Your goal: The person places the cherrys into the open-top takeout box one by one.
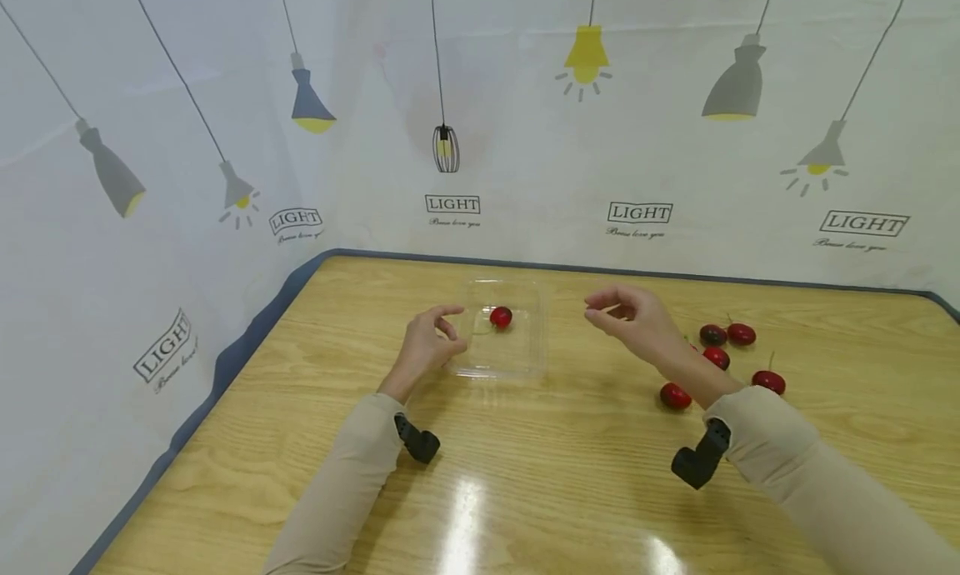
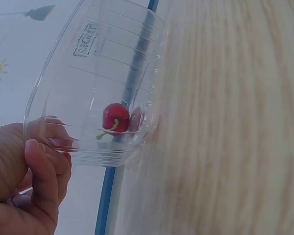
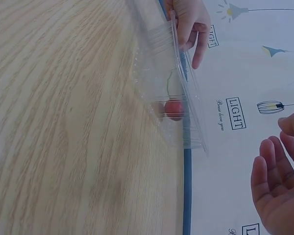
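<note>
A clear plastic box (image 1: 534, 342) stands on the table with one red cherry (image 1: 501, 317) inside, a green stem on it. My left hand (image 1: 429, 342) pinches the box's left rim. In the left wrist view, the thumb (image 2: 35, 152) lies on the near side of the rim and other fingers show around the wall. To the right of the box, my right hand (image 1: 633, 321) is raised over the table, its fingers loosely bent and apart from the thumb. Nothing is between them in the right wrist view, where the hand (image 3: 279, 181) hangs beside the box.
Several dark red cherries (image 1: 741, 334) lie on the wooden table (image 1: 570, 458) around and beyond my right forearm, some with stems. A white curtain (image 1: 517, 100) printed with lamps hangs behind the table's far edge and along its left side.
</note>
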Available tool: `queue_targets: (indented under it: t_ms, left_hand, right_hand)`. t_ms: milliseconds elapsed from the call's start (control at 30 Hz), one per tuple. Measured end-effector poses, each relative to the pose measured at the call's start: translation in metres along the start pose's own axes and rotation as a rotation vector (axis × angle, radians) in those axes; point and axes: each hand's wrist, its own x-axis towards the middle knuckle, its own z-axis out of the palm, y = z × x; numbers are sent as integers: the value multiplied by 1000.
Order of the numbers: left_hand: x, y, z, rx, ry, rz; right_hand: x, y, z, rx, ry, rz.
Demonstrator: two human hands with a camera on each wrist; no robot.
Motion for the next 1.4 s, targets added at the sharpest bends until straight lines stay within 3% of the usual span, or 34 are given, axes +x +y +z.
queue_targets:
  t_ms: [367, 633, 1033, 1200, 1400]
  left_hand:
    - [-1, 1, -2, 14, -10, 16]
    - [1, 3, -2, 16, -14, 20]
    - [0, 1, -2, 17, -21, 6]
    - [0, 1, -2, 16, -22, 9]
    - [0, 1, -2, 15, -15, 3]
  right_hand:
    - [-17, 10, -18, -13, 0, 52]
    - [-34, 17, -39, -40, 50, 119]
    - [-57, 39, -65, -24, 117, 127]
    - [-64, 58, -73, -44, 135, 182]
    - [-70, 100, -85, -26, 135, 179]
